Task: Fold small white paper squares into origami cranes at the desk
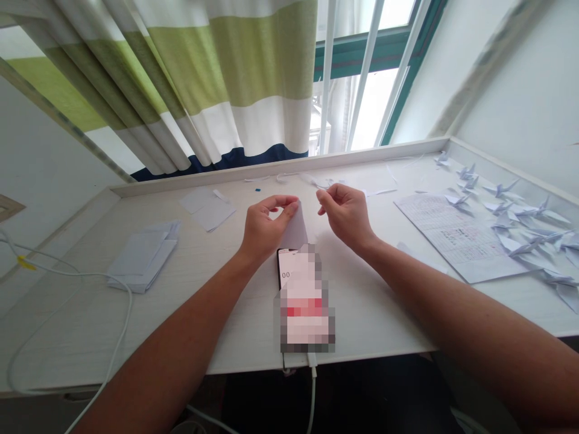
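Observation:
Between the thumb and forefinger of my left hand [268,224], a folded piece of white paper [296,230] is pinched by its top corner. It narrows to a point at the top and hangs just beyond a phone [296,265] on the desk. A short gap to the right of the paper, my right hand [346,211] is closed with its fingers curled in, and nothing shows in them. The phone's screen is lit and partly blurred out, and a white cable [313,367] runs from its near end.
Several folded paper cranes [520,211] stand at the right, some on a written sheet [452,235]. A stack of paper [143,256] and loose sheets [208,208] lie left. A white cable [124,325] crosses the left side. A raised rim [217,176] and curtain [253,66] bound the back.

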`<state>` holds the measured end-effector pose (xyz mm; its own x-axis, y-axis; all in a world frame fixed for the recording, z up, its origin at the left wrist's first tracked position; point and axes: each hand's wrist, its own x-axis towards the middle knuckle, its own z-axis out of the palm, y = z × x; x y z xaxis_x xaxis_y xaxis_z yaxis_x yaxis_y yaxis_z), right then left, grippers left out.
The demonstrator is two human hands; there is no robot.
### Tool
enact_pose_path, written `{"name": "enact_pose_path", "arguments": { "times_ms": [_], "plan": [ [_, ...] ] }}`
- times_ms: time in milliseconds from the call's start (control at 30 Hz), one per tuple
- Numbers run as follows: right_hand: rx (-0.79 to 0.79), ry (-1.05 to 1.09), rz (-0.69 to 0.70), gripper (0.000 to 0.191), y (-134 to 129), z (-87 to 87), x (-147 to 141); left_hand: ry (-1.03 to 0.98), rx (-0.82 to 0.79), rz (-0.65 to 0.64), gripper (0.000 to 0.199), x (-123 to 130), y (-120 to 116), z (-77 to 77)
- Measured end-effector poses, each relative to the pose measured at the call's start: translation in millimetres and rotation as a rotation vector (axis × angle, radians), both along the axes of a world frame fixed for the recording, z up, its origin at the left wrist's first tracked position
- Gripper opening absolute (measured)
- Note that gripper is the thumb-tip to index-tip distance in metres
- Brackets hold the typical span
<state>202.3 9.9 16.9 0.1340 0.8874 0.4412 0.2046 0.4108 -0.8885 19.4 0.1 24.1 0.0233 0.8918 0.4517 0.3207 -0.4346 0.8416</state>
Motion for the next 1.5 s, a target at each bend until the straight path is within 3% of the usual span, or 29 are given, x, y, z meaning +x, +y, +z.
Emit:
{"name": "enact_pose_path", "arguments": {
  "times_ms": [100,200,433,533,633,867,1067,1267,1500],
  "plan": [
    [-0.020,-0.018,0.038,0.017,1.5,0.3,1.6,0.001,-0.013,0.011,0.017,0.2,0.3,-0.5],
    [-0.038,-0.081,0.151,0.020,-0.4,1.7,0.9,-0.005,-0.011,0.013,0.017,0.5,1.2,-1.7],
    [-0.147,-0.225,0.553,0.026,-5.3,-0.6,-0.2,-0.130,-0.006,0.077,0.024,-2.8,9.1,-7.6],
    [-0.160,-0.182,0.546,0.029,-4.2,-5.8,-1.8,-0.197,-0.049,0.043,0.034,-2.9,10.5,-8.2],
    [-0.151,-0.074,0.493,0.031,-1.2,-8.0,-1.5,-0.217,-0.212,-0.089,0.043,-2.8,8.6,-6.4],
    [-0.146,0.081,0.452,0.030,5.0,-6.9,0.8,-0.144,-0.471,-0.330,0.042,-18.7,10.9,1.6],
    [-0.158,0.288,0.315,0.034,5.4,-3.7,2.1,-0.332,-0.460,-0.456,0.045,-15.7,11.7,-2.5],
    [-0.164,0.225,0.406,0.040,-1.5,1.6,-1.7,-0.359,-0.363,-0.311,0.038,8.5,1.8,-12.6],
    [-0.162,0.139,0.409,0.030,-4.8,0.3,-4.1,-0.421,-0.275,-0.214,0.034,6.4,1.6,-6.6]
  ]
}}
